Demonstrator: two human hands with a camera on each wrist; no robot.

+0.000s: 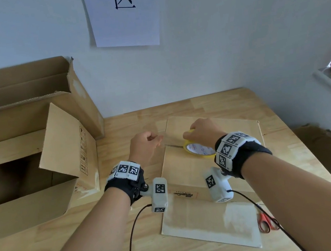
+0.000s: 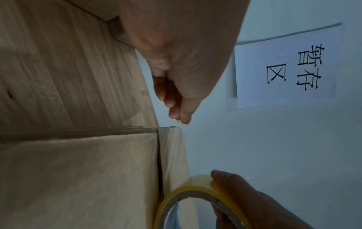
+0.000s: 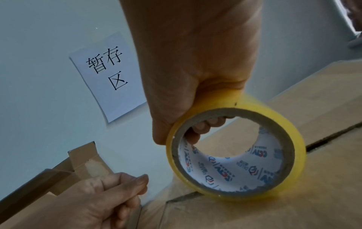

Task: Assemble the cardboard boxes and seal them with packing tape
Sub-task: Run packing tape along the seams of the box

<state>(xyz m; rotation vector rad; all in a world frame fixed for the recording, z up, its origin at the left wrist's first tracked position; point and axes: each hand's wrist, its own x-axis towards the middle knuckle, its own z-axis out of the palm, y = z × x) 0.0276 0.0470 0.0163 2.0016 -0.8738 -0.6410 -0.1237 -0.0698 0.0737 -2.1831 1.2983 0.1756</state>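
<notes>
Taping just begun: right hand [image 1: 202,130] grips the tape roll [image 1: 198,149] on the box's [image 1: 217,181] seam [image 3: 333,136], left hand [image 1: 145,146] pinching the tape's end [image 2: 172,130] at nine o'clock.

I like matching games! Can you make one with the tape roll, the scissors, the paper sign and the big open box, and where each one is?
Things:
1. tape roll
2. scissors
3. paper sign
4. big open box

Places:
A. on the wall
B. on the table's left side
C. in the right hand, on the closed box
D. on the table, right of the closed box

Pairs: 1-C, 2-D, 3-A, 4-B
</notes>
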